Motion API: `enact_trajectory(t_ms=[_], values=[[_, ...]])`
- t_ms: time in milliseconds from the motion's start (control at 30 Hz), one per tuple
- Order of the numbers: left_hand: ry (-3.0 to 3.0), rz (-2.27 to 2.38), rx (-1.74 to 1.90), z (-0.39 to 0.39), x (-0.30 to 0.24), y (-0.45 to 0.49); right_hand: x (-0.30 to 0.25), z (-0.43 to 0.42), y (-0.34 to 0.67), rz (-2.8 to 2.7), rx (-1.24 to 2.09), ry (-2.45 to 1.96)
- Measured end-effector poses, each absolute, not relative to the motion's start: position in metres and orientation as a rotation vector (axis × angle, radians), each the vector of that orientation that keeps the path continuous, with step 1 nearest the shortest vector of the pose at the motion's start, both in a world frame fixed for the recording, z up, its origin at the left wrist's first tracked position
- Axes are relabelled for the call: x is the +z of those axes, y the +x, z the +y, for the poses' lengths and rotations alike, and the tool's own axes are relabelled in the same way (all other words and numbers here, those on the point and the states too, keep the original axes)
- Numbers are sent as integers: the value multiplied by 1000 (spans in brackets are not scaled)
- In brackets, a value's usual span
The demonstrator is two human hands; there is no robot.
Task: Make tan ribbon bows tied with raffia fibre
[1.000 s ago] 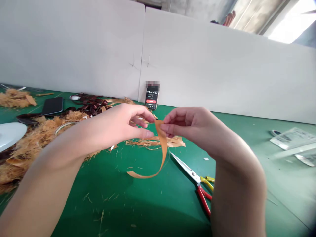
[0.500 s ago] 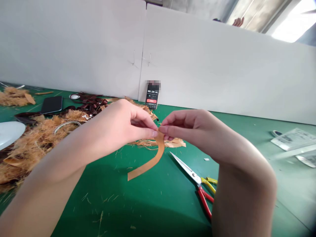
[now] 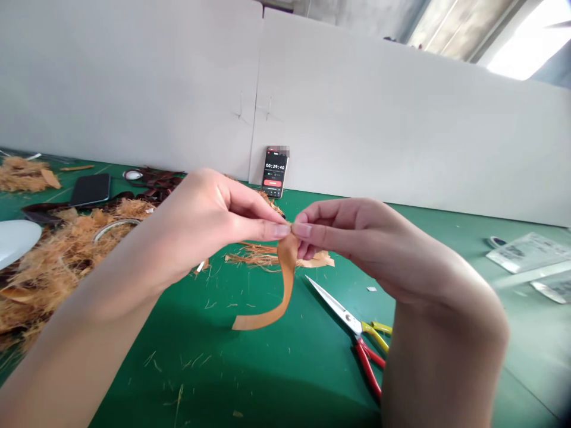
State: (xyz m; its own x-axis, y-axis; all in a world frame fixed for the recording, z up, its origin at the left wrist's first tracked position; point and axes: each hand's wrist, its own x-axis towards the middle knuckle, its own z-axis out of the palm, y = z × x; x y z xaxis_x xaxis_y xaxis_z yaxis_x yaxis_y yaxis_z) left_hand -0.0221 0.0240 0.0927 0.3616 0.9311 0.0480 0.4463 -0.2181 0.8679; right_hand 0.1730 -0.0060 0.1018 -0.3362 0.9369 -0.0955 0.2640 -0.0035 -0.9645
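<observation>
A tan ribbon-like strip [image 3: 288, 279] hangs from my fingertips, its lower end curling left toward the green tabletop. My left hand [image 3: 223, 208] pinches the strip's top end between thumb and forefinger. Right beside it, my right hand [image 3: 343, 229] grips the same end, thumb against the other thumb. The pinched part is mostly covered by my fingers. Below my right hand lie scissors [image 3: 345, 315] with one red and one yellow handle, their blades pointing up and left. Behind the strip, a bundle of tan fibres [image 3: 254, 257] rests on the table.
A phone [image 3: 273, 172] showing a timer leans on the white partition [image 3: 379, 119]. Tangled tan fibres [image 3: 57, 261], a dark phone [image 3: 90, 189] and a white rounded object [image 3: 18, 241] occupy the left. Clear plastic packets [image 3: 517, 254] lie at the right.
My thumbs have come together at the strip's top end, gathering it tighter. The strip now hangs straighter below my fingers. The hand behind the partition has mostly dropped from sight.
</observation>
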Motion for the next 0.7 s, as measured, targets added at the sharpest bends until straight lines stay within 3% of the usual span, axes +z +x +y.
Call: enact_trajectory(t_ms=[300,700], values=[[1729,1119,912,28,89,-29,103,-7,173,-1710,1280,-1364],[1779,1052,623,32,81,-15,99,-7,169,-1655,1069,-1441]])
